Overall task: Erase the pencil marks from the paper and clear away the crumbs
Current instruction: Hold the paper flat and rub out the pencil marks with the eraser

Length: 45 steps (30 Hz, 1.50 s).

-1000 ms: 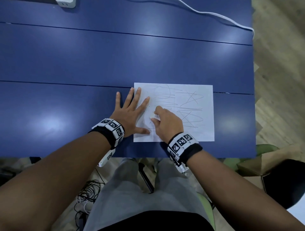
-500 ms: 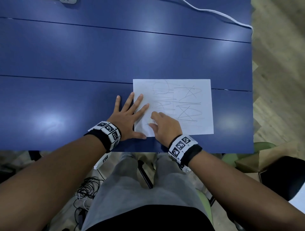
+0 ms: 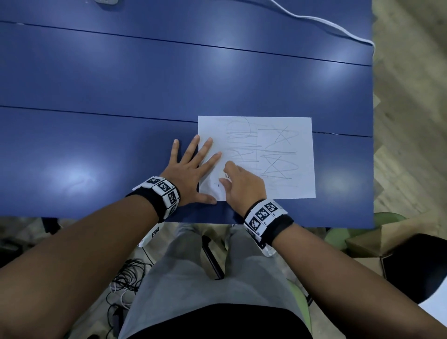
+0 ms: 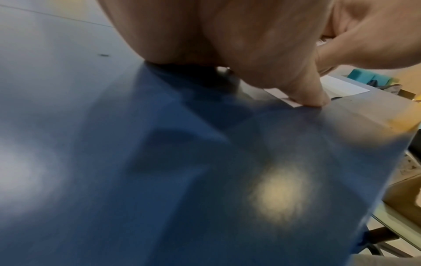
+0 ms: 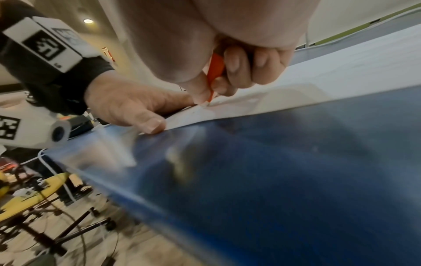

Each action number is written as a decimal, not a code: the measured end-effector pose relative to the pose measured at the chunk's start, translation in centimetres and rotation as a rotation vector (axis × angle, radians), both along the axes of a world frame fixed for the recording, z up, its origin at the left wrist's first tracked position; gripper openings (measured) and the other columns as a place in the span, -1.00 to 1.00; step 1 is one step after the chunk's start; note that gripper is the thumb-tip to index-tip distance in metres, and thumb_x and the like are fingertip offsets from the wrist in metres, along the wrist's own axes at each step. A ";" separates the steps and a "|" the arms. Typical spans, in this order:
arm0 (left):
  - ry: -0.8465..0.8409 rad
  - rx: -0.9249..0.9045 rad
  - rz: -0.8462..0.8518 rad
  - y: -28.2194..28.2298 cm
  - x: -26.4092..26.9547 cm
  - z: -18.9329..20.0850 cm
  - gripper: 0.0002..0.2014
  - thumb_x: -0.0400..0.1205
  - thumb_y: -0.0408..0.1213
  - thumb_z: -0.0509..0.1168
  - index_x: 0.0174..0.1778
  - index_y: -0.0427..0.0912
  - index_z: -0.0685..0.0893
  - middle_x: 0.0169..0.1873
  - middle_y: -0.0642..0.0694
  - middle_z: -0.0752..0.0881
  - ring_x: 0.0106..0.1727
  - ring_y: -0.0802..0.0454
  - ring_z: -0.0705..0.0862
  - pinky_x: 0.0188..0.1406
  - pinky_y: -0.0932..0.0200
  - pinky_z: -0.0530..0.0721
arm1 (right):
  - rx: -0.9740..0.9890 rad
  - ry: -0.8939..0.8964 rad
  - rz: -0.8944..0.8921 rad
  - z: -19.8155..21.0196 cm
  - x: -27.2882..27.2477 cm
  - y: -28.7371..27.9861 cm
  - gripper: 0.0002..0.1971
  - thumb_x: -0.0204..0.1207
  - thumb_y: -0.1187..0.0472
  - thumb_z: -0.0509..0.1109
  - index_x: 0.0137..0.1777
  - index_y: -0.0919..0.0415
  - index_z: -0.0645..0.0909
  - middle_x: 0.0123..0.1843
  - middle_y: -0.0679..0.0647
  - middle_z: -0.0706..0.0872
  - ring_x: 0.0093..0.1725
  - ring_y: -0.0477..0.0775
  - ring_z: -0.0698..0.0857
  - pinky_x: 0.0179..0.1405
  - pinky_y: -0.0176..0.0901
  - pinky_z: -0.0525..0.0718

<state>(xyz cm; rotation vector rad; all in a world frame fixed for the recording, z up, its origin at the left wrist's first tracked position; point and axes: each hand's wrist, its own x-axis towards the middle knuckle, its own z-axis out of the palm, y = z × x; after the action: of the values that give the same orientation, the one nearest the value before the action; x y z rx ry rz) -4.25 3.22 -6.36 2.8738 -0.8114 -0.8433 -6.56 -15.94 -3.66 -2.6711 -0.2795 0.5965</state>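
A white paper (image 3: 285,191) with grey pencil scribbles (image 3: 273,154) lies near the front edge of the blue table (image 3: 121,72). My left hand (image 3: 202,170) lies flat with spread fingers on the paper's left edge, and its thumb (image 4: 307,93) presses the near corner. My right hand (image 3: 224,173) pinches a small eraser (image 3: 227,176) in an orange sleeve (image 5: 215,72) and holds its tip on the lower left part of the paper (image 5: 318,86). That part looks faint and rubbed. Crumbs are too small to make out.
A white cable (image 3: 326,24) runs across the far right corner of the table and over its right edge. A white plug block (image 3: 106,2) sits at the far edge. Tangled cables (image 3: 125,283) lie on the floor by my legs.
My right hand has slid the eraser a little toward the paper's near edge. The left hand has stayed flat on the left edge. The head view has shifted slightly.
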 end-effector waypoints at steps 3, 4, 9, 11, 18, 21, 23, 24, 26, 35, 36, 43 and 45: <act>-0.011 -0.005 0.001 0.2 -0.1 -0.1 0.19 0.38 0.71 -0.04 0.72 0.12 -0.45 0.68 -0.08 -0.56 0.69 -0.22 -0.55 0.55 -0.61 -0.39 | 0.009 0.010 0.060 0.2 -0.8 0.8 -0.77 0.69 0.05 0.18 0.23 0.15 0.39 -0.03 0.07 0.66 -0.15 0.22 0.66 -0.29 -0.07 0.48; -0.017 -0.005 0.001 0.1 -0.1 -0.1 0.19 0.38 0.71 -0.06 0.72 0.12 -0.44 0.68 -0.09 -0.55 0.69 -0.22 -0.55 0.55 -0.61 -0.39 | 0.006 0.011 0.085 0.3 -1.0 0.9 -0.78 0.69 0.05 0.18 0.22 0.15 0.38 -0.04 0.07 0.66 -0.16 0.22 0.66 -0.29 -0.07 0.47; -0.004 0.006 -0.006 0.1 0.0 -0.1 0.19 0.38 0.72 -0.06 0.68 0.13 -0.52 0.66 -0.08 -0.59 0.67 -0.21 -0.59 0.55 -0.61 -0.39 | -0.009 0.014 -0.038 0.2 -0.1 0.5 -0.76 0.68 0.04 0.19 0.25 0.14 0.40 -0.03 0.06 0.67 -0.11 0.20 0.65 -0.23 -0.04 0.54; -0.010 0.006 -0.004 0.1 -0.1 -0.2 0.19 0.37 0.72 -0.08 0.70 0.12 -0.49 0.67 -0.09 -0.57 0.68 -0.21 -0.57 0.55 -0.61 -0.38 | 0.010 0.022 0.022 0.3 -0.9 1.1 -0.77 0.68 0.05 0.19 0.23 0.14 0.40 -0.04 0.07 0.66 -0.14 0.20 0.65 -0.26 -0.07 0.49; -0.015 0.006 -0.006 0.1 0.0 -0.3 0.19 0.36 0.73 -0.10 0.69 0.12 -0.51 0.67 -0.09 -0.57 0.67 -0.22 -0.58 0.55 -0.62 -0.38 | -0.011 0.013 -0.013 0.3 -0.2 0.9 -0.77 0.69 0.04 0.20 0.23 0.13 0.40 -0.03 0.06 0.67 -0.13 0.19 0.65 -0.27 -0.07 0.47; -0.015 0.006 -0.003 0.1 -0.1 -0.3 0.19 0.33 0.74 -0.20 0.70 0.11 -0.50 0.67 -0.09 -0.57 0.68 -0.23 -0.57 0.55 -0.61 -0.39 | 0.012 0.026 0.051 0.5 -1.2 1.7 -0.78 0.68 0.06 0.21 0.21 0.15 0.41 -0.05 0.07 0.65 -0.15 0.21 0.65 -0.29 -0.09 0.44; -0.017 0.005 -0.004 0.1 -0.1 -0.3 0.19 0.33 0.74 -0.19 0.70 0.11 -0.49 0.67 -0.09 -0.57 0.68 -0.23 -0.56 0.55 -0.61 -0.40 | 0.015 0.014 0.066 0.5 -1.0 1.3 -0.77 0.68 0.06 0.21 0.22 0.16 0.42 -0.02 0.08 0.67 -0.13 0.23 0.67 -0.29 -0.07 0.47; -0.017 0.006 -0.005 0.0 0.0 -0.3 0.19 0.35 0.74 -0.14 0.70 0.11 -0.50 0.67 -0.09 -0.57 0.68 -0.23 -0.56 0.55 -0.61 -0.40 | 0.006 0.010 0.039 0.5 -0.6 1.0 -0.77 0.68 0.06 0.21 0.23 0.15 0.43 0.00 0.07 0.68 -0.11 0.23 0.67 -0.27 -0.07 0.48; -0.010 0.008 -0.004 0.0 0.0 -0.3 0.20 0.37 0.73 -0.07 0.70 0.12 -0.50 0.67 -0.09 -0.57 0.68 -0.22 -0.57 0.55 -0.61 -0.40 | -0.016 0.013 -0.032 0.5 0.0 0.6 -0.78 0.68 0.05 0.21 0.23 0.13 0.42 0.00 0.06 0.68 -0.09 0.20 0.66 -0.26 -0.07 0.47; -0.007 -0.011 0.004 0.1 0.0 -0.1 0.20 0.37 0.71 -0.03 0.71 0.14 -0.46 0.68 -0.07 -0.56 0.69 -0.20 -0.56 0.55 -0.60 -0.40 | -0.005 0.016 -0.098 0.3 0.1 -0.6 -0.80 0.67 0.03 0.23 0.16 0.11 0.42 0.03 0.04 0.71 -0.03 0.21 0.68 -0.15 0.00 0.62; -0.006 -0.006 0.005 0.1 0.0 0.0 0.20 0.37 0.71 -0.03 0.71 0.14 -0.46 0.68 -0.07 -0.56 0.69 -0.20 -0.56 0.55 -0.60 -0.40 | 0.000 0.022 -0.110 0.4 -0.1 -0.4 -0.80 0.67 0.03 0.23 0.16 0.11 0.41 0.02 0.04 0.71 -0.03 0.21 0.68 -0.14 0.00 0.62; 0.011 -0.003 0.007 0.0 0.0 0.1 0.20 0.39 0.70 0.00 0.68 0.15 -0.52 0.66 -0.06 -0.60 0.66 -0.19 -0.60 0.54 -0.58 -0.46 | 0.009 0.037 -0.066 0.4 -0.2 -0.1 -0.78 0.68 0.03 0.21 0.22 0.11 0.42 0.07 0.04 0.70 -0.01 0.20 0.68 -0.13 0.00 0.61; 0.009 0.001 0.009 0.1 0.0 0.1 0.20 0.38 0.70 0.00 0.68 0.15 -0.52 0.66 -0.06 -0.59 0.66 -0.19 -0.60 0.54 -0.57 -0.47 | 0.012 0.029 -0.090 0.4 -0.2 0.1 -0.79 0.68 0.04 0.21 0.20 0.11 0.42 0.01 0.04 0.69 -0.06 0.19 0.67 -0.18 -0.04 0.57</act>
<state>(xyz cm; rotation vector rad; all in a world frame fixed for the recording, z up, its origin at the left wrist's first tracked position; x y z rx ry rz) -4.29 3.30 -6.24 2.8701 -0.7974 -0.8559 -6.75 -15.82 -3.28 -2.6455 -0.1532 0.6031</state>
